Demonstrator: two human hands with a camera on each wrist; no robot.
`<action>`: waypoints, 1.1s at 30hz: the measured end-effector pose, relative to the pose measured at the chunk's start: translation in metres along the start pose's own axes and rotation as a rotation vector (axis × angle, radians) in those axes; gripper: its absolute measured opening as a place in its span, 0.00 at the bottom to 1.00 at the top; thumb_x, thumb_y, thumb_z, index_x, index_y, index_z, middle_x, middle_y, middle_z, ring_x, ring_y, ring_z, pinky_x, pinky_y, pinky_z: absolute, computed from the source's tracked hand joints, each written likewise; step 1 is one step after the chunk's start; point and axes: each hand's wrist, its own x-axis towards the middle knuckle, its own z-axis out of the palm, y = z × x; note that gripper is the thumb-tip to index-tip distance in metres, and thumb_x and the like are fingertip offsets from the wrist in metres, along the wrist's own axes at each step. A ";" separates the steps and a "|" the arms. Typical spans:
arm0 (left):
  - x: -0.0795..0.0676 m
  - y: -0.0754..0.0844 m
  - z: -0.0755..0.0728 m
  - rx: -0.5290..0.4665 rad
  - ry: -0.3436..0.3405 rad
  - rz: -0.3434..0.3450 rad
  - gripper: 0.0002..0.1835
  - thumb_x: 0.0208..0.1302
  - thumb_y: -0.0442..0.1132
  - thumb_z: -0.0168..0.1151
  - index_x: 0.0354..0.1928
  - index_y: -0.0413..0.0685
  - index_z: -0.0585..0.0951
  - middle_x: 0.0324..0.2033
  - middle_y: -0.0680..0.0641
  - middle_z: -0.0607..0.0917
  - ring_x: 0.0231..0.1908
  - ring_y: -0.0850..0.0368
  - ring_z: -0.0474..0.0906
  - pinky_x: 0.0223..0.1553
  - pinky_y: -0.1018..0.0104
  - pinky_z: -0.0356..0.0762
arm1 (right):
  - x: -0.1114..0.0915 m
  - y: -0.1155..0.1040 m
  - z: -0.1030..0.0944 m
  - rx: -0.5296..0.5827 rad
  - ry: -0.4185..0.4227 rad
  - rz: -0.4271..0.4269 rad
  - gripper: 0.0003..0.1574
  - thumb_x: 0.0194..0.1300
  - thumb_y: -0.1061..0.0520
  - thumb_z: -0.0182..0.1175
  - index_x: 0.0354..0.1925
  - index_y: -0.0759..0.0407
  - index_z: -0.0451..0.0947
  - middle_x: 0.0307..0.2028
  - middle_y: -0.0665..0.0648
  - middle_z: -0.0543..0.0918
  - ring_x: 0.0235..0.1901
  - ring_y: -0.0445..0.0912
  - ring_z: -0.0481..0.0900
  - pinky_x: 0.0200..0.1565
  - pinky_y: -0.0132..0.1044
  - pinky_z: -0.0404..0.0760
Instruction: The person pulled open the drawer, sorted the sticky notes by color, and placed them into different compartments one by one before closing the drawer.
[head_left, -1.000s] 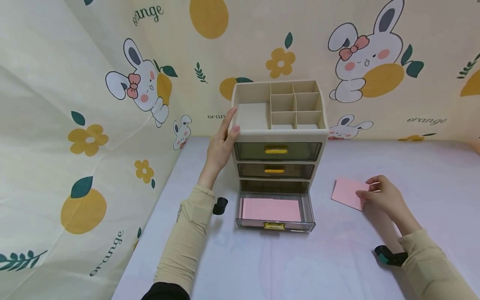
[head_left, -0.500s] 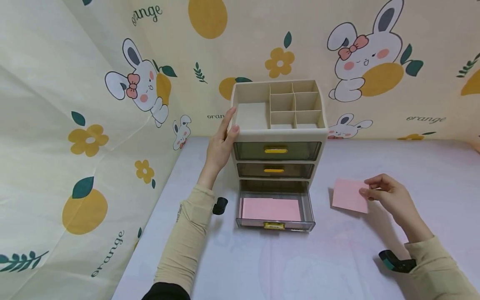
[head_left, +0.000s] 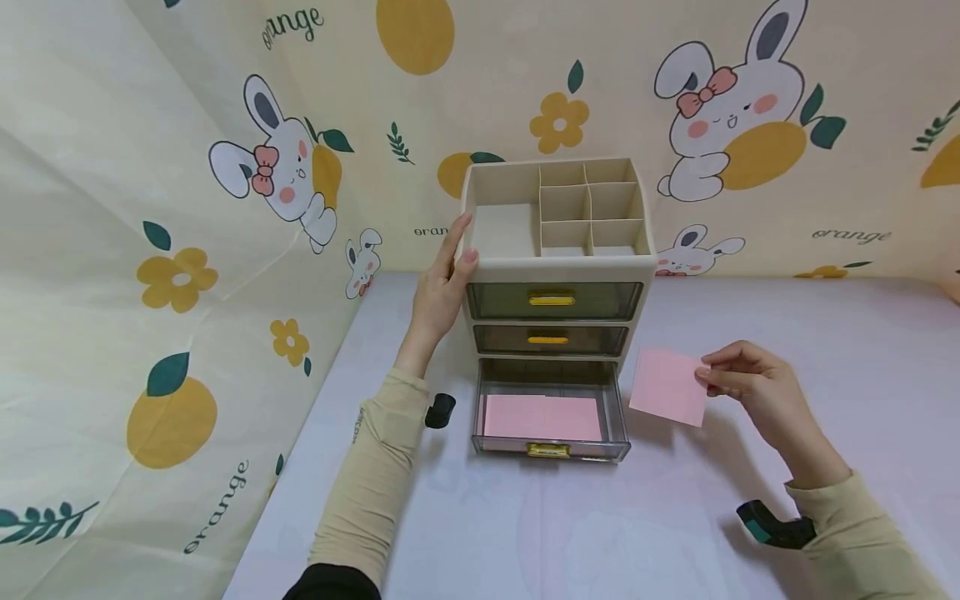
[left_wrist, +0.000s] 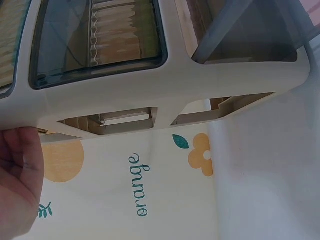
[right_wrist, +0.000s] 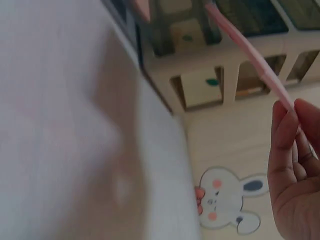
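My right hand (head_left: pixel 765 400) pinches a thin square pad of pink sticky notes (head_left: pixel 666 388) by its right edge, above the table just right of the drawer. In the right wrist view the pad (right_wrist: pixel 252 60) appears edge-on between thumb and fingers. My left hand (head_left: pixel 441 292) rests on the upper left side of a cream desktop drawer organizer (head_left: pixel 562 264), fingers fairly straight. Its bottom drawer (head_left: pixel 617 417) is pulled out, with pink paper (head_left: pixel 542 417) lying inside. Part of the left hand (left_wrist: pixel 20 175) touches the organizer's edge in the left wrist view.
Two smoky drawers, the top (head_left: pixel 495 302) and middle (head_left: pixel 495 341), are closed above the pulled-out one. The organizer's top has several open compartments. Behind it hangs a bunny-and-orange printed cloth (head_left: pixel 502 75). The table (head_left: pixel 600 533) has a pale cover.
My right hand has lifted the pink sticky notes off the table and carried them left, toward the pulled-out drawer. The left hand has stayed on the organizer.
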 end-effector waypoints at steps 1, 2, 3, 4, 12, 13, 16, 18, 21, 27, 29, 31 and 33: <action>0.000 0.000 0.000 -0.001 -0.001 0.000 0.48 0.40 0.88 0.30 0.67 0.83 0.55 0.68 0.47 0.64 0.39 0.48 0.71 0.23 0.64 0.59 | 0.000 -0.002 0.004 0.019 -0.017 -0.001 0.12 0.58 0.73 0.57 0.34 0.59 0.80 0.27 0.48 0.85 0.25 0.40 0.81 0.31 0.28 0.80; 0.000 0.000 0.000 -0.003 -0.003 0.000 0.48 0.40 0.88 0.30 0.67 0.82 0.55 0.68 0.47 0.64 0.37 0.48 0.71 0.23 0.64 0.57 | 0.000 -0.004 0.008 0.037 -0.034 -0.005 0.13 0.59 0.74 0.56 0.34 0.58 0.81 0.27 0.48 0.86 0.25 0.40 0.81 0.30 0.28 0.80; 0.000 0.000 0.000 -0.004 -0.004 0.000 0.48 0.40 0.88 0.30 0.67 0.82 0.55 0.68 0.47 0.65 0.35 0.48 0.70 0.22 0.64 0.56 | 0.001 -0.005 0.011 0.052 -0.055 -0.009 0.14 0.59 0.74 0.55 0.34 0.58 0.81 0.28 0.48 0.86 0.25 0.39 0.81 0.30 0.28 0.79; 0.000 0.000 0.000 -0.004 -0.005 0.000 0.48 0.40 0.88 0.30 0.67 0.83 0.55 0.68 0.47 0.64 0.35 0.49 0.69 0.22 0.64 0.56 | 0.001 -0.005 0.015 0.059 -0.067 -0.012 0.14 0.59 0.74 0.55 0.34 0.58 0.81 0.28 0.48 0.86 0.25 0.39 0.80 0.30 0.28 0.79; 0.001 -0.001 0.000 0.000 -0.007 -0.009 0.47 0.40 0.88 0.31 0.66 0.86 0.54 0.69 0.50 0.62 0.43 0.46 0.71 0.23 0.64 0.58 | 0.006 -0.003 0.036 0.121 -0.187 -0.036 0.16 0.62 0.74 0.51 0.36 0.59 0.80 0.30 0.49 0.86 0.26 0.39 0.81 0.32 0.29 0.80; 0.001 -0.001 0.000 0.000 -0.007 -0.009 0.47 0.40 0.88 0.31 0.66 0.86 0.54 0.69 0.50 0.62 0.43 0.46 0.72 0.23 0.64 0.58 | 0.007 -0.003 0.039 0.132 -0.205 -0.034 0.16 0.62 0.74 0.50 0.36 0.59 0.80 0.31 0.49 0.87 0.27 0.39 0.82 0.32 0.29 0.80; 0.001 -0.001 0.000 -0.002 -0.007 -0.005 0.46 0.40 0.87 0.31 0.67 0.86 0.54 0.69 0.50 0.62 0.44 0.46 0.72 0.24 0.63 0.60 | 0.009 -0.002 0.046 0.156 -0.246 -0.030 0.17 0.63 0.74 0.49 0.36 0.58 0.80 0.32 0.49 0.87 0.28 0.39 0.82 0.32 0.29 0.81; 0.001 0.000 0.000 -0.001 -0.005 -0.001 0.47 0.41 0.87 0.31 0.67 0.85 0.54 0.69 0.50 0.62 0.43 0.46 0.72 0.24 0.63 0.60 | 0.011 -0.001 0.051 0.170 -0.257 -0.023 0.17 0.63 0.74 0.49 0.36 0.57 0.79 0.32 0.49 0.87 0.28 0.39 0.82 0.33 0.29 0.81; 0.002 0.000 0.000 0.000 -0.001 0.004 0.47 0.41 0.87 0.31 0.67 0.85 0.55 0.69 0.49 0.63 0.42 0.46 0.72 0.24 0.63 0.60 | 0.014 0.000 0.059 0.140 -0.245 -0.007 0.14 0.63 0.72 0.51 0.36 0.57 0.79 0.31 0.48 0.87 0.28 0.39 0.82 0.33 0.29 0.81; 0.001 0.000 -0.001 -0.009 -0.003 -0.001 0.46 0.41 0.87 0.31 0.67 0.85 0.55 0.69 0.50 0.61 0.48 0.46 0.72 0.31 0.60 0.67 | 0.019 0.005 0.074 -0.125 -0.177 0.031 0.04 0.60 0.64 0.60 0.35 0.58 0.78 0.29 0.43 0.86 0.27 0.37 0.82 0.33 0.31 0.82; 0.001 0.000 -0.001 -0.010 -0.004 -0.003 0.46 0.41 0.87 0.31 0.67 0.85 0.55 0.70 0.51 0.61 0.50 0.46 0.72 0.33 0.60 0.68 | 0.020 0.006 0.079 -0.198 -0.184 0.030 0.04 0.60 0.62 0.61 0.36 0.60 0.77 0.29 0.43 0.85 0.28 0.37 0.82 0.34 0.32 0.82; 0.001 0.000 0.000 -0.011 -0.005 -0.007 0.46 0.41 0.87 0.31 0.66 0.86 0.55 0.69 0.51 0.62 0.49 0.46 0.72 0.32 0.60 0.67 | 0.020 0.007 0.084 -0.234 -0.204 0.025 0.07 0.60 0.61 0.61 0.38 0.63 0.76 0.28 0.42 0.85 0.29 0.36 0.82 0.34 0.32 0.82; 0.001 0.000 0.000 -0.008 -0.005 -0.009 0.46 0.41 0.87 0.31 0.66 0.86 0.54 0.69 0.50 0.62 0.47 0.46 0.72 0.30 0.61 0.66 | 0.021 0.007 0.088 -0.245 -0.221 0.026 0.09 0.61 0.60 0.61 0.39 0.64 0.76 0.28 0.42 0.84 0.29 0.36 0.81 0.34 0.31 0.81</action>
